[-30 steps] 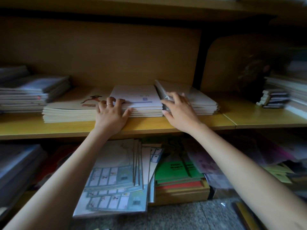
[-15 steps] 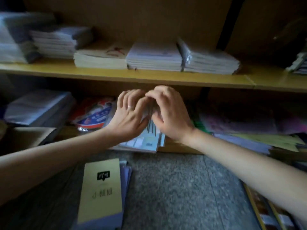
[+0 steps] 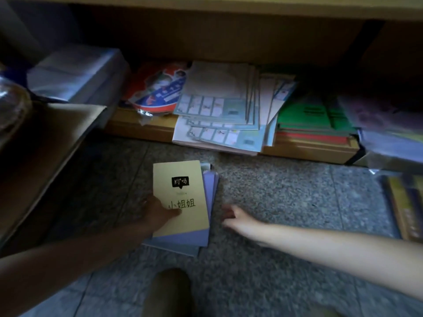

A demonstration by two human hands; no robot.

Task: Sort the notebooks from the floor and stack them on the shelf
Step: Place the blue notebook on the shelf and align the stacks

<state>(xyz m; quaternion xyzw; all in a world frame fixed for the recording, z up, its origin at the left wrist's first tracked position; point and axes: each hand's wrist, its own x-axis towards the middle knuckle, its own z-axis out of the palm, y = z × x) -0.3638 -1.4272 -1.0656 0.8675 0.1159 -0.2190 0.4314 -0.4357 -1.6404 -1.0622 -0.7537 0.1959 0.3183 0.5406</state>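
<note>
dark shape [image 3: 169,291]: bottom edge, nearest thing, well short of both hands; knee or shoe, too dark to tell.
left hand [image 3: 158,213]: in shadow. The thumb lies flat on the top cover and the other fingers wrap the stack's left edge. Their tips are hidden, so I cannot tell how far under they go. It grips the stack.
right hand [image 3: 233,217]: motion-blurred, fingers loosely spread, holding nothing. The tips point at the stack's right edge, just beside it; whether they touch it is unclear.
notebook stack [image 3: 180,197]: on the floor between the two hands. The top cover is yellow with a black label and handwritten characters, partly covered by the left thumb. Purple covers fan out underneath towards the right fingers; no count possible.
floor [image 3: 286,191]: speckled grey tile, under and beyond the fingers.
cardboard box [image 3: 45,145]: left of the left fingers, cut off by the frame, inside not visible.
yellow books [image 3: 405,202]: far right of the right fingers, cut off and blurred.
pale booklets [image 3: 217,110]: on the low shelf beyond the fingers, a slumped pile overhanging its front edge.
green books [image 3: 306,115]: right of the booklets, titles unreadable.
round red-blue packet [image 3: 158,90]: left of the booklets, print blurred.
wrapped white packs [image 3: 75,72]: far left, dim.
upper shelf board [image 3: 229,5]: farthest, only the front edge shows; its top is out of view.
</note>
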